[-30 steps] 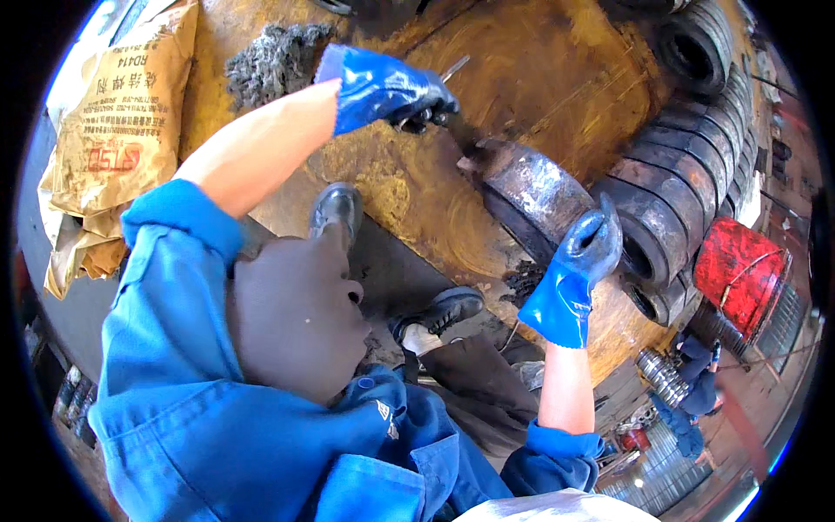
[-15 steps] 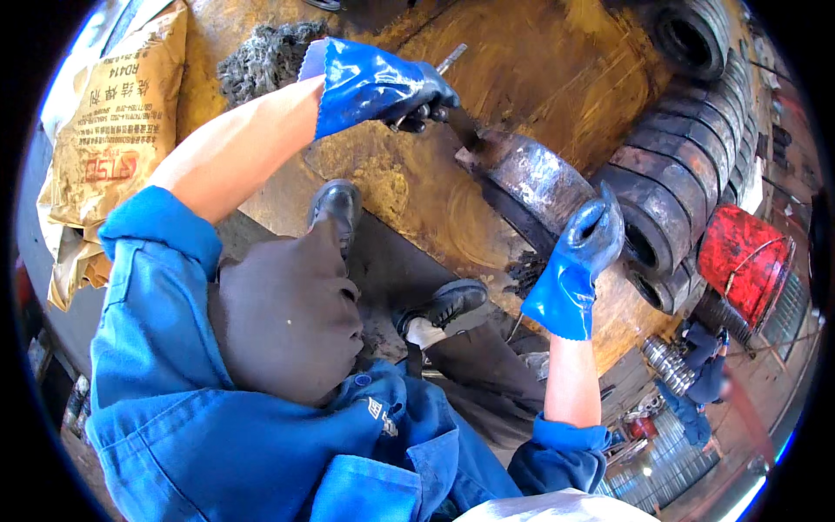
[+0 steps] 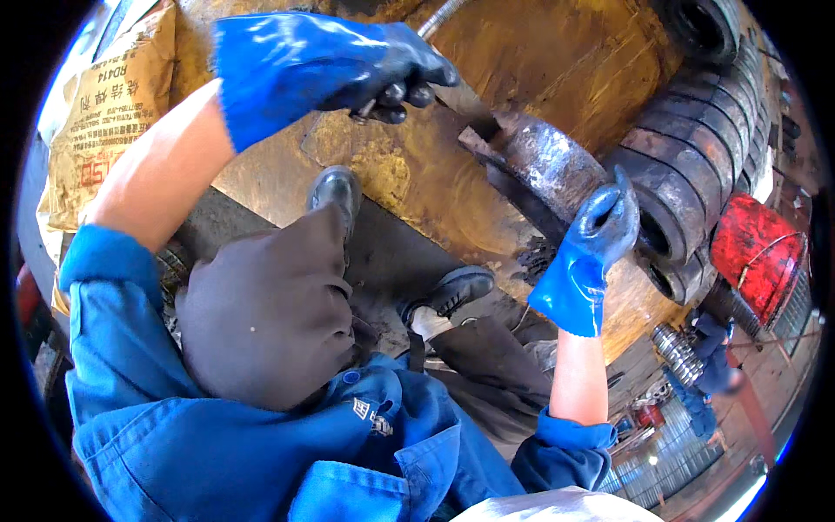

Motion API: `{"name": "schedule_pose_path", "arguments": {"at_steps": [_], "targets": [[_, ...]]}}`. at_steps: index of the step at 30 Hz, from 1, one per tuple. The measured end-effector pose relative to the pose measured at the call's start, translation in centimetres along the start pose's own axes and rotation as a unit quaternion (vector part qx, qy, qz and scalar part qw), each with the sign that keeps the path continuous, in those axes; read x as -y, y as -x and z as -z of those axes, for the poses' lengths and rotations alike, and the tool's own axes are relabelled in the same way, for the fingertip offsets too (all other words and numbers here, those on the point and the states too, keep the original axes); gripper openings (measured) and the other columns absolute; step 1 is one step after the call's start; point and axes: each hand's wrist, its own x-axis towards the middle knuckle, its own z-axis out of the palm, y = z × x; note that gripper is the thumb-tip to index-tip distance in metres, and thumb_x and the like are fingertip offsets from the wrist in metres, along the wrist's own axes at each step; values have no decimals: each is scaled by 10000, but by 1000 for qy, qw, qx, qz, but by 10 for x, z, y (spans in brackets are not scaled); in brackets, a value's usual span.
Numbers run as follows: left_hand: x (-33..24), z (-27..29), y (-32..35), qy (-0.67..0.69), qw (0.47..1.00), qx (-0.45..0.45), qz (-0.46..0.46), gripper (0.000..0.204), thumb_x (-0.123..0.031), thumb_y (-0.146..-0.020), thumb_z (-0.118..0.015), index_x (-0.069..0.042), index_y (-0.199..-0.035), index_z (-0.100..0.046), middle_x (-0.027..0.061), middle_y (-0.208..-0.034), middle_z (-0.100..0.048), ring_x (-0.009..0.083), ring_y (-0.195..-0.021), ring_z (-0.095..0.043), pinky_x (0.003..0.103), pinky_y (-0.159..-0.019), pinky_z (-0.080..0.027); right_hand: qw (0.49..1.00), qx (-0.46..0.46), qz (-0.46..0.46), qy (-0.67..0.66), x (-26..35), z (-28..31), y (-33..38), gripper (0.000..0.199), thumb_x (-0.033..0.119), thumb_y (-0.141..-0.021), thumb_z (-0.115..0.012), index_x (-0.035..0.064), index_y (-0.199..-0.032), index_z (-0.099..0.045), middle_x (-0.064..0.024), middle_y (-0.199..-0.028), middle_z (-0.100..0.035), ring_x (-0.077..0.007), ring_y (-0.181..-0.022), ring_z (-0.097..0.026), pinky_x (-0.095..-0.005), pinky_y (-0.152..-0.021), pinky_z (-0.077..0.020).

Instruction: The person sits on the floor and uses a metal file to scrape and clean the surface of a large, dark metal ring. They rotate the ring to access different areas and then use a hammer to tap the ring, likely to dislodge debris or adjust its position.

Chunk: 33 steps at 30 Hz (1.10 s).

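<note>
The work looked to be in mid-course: the rusty grey steel ring (image 3: 548,165) stood tilted on edge on the rust-brown steel plate (image 3: 391,174), and patches of its broad outer face already showed bare grey metal, while much of that face and its rim still carried brown scale. How much of its far side was cleaned could not be told. To the right, a leaning row of dark heavy steel rings (image 3: 696,165) stood stacked against one another, each one rusty; by their look they had not been worked at all, so the greater part seemed left to do

The left hand (image 3: 330,61), in a blue rubber glove with blackened fingers, was clenched tight round the handle of a slim metal tool (image 3: 435,22), whose bright shaft ran up and away past the knuckles; its working end near the ring's upper edge was too dark to make out. The right hand (image 3: 600,235), in a matching blue glove, was curled over the ring's lower right edge, fingers pressed on the outer face, steadying it. Whether the thumb hooked inside the bore could not be told

Below the hands, two black work shoes (image 3: 335,187) rested by the plate's edge. A red drum (image 3: 761,261) stood at the right, a printed tan paper sack (image 3: 104,122) at the left
</note>
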Motion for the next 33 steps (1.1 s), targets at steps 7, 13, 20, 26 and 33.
{"name": "schedule_pose_path", "arguments": {"at_steps": [7, 13, 20, 26, 33], "targets": [[18, -7, -33, 1, 997, -2, -74, 270, -377, -1028, -589, -132, -1056, -699, -35, -677, -551, 86, -528, -481, 272, -451, -342, 999, -23, 37, 9, 5, 1, -7, 269, 148, -1011, -562, -4, -1169, -718, -215, -1093, -738, -390, -993, -711, -467, -900, -555], [0, -6, -21, 92, 995, -19, -25, 267, -374, -1028, -608, -129, -1121, -661, -39, -607, -480, 72, -451, -432, 269, -395, -308, 1000, 7, -5, 8, 5, 2, 1, 305, 163, -1033, -533, -24, -1195, -710, -239, -1133, -732, -396, -1034, -710, -449, -939, -552], [14, -4, -68, 25, 998, -26, -49, 288, -418, -1007, -616, -149, -1085, -682, -37, -661, -545, 105, -492, -474, 299, -427, -334, 999, -21, 33, 6, 4, -2, -6, 263, 129, -996, -560, -8, -1159, -714, -212, -1088, -740, -399, -973, -709, -479, -892, -553], [11, -7, -40, -33, 997, -26, -57, 327, -437, -1027, -567, -146, -1085, -705, -34, -667, -550, 84, -512, -475, 278, -451, -373, 1000, 13, -22, 5, 11, 3, -2, 296, 131, -1035, -516, -29, -1189, -711, -245, -1142, -728, -383, -1040, -711, -451, -937, -552], [15, 0, -43, 13, 999, 33, -11, 288, -395, -1017, -557, -143, -955, -680, -23, -681, -570, 90, -537, -499, 294, -428, -369, 1000, -9, 22, 9, -3, 0, 0, 295, 144, -1030, -530, -14, -1201, -710, -235, -1163, -727, -375, -1064, -706, -445, -943, -551]]}}
